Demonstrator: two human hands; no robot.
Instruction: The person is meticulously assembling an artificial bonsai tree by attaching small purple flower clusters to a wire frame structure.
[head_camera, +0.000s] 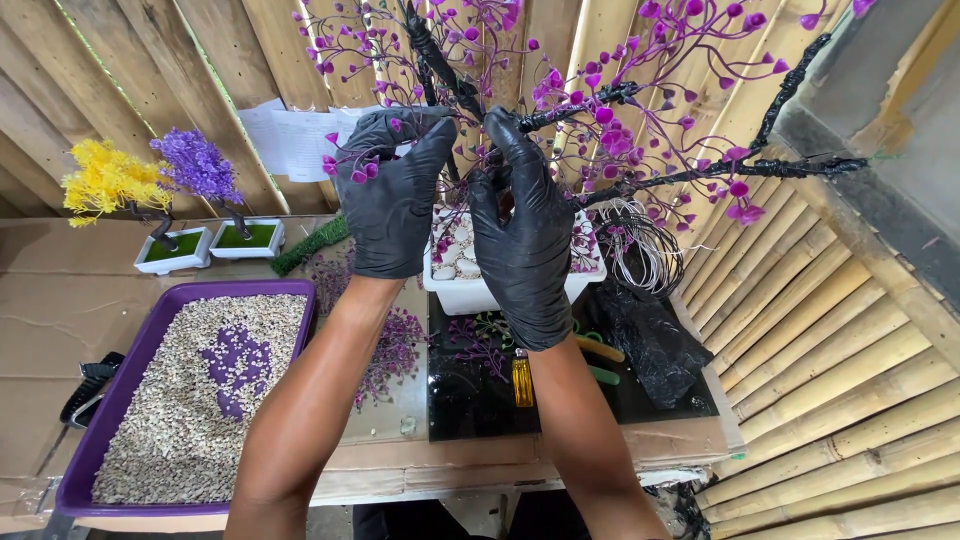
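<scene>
Where the gloved fingers (520, 135) of the right hand (522, 235) curl, they close around the black wrapped trunk (452, 85) of an artificial tree, high up where the branches (700, 172) split. The left hand (395, 195), also in a black glove, pinches a thin twig with purple beads (345, 168) beside it. The tree stands in a white rectangular pot (470, 292) on the table, just behind the hands. I judge the trunk stiff and safe to grip, but the beaded twigs look thin, bendable and easy to deform, so holding the thick wrapped part seems better. To the left lies a purple tray of gravel (200, 390); two small trees, yellow (110, 180) and violet (198, 165), stand farther back.
</scene>
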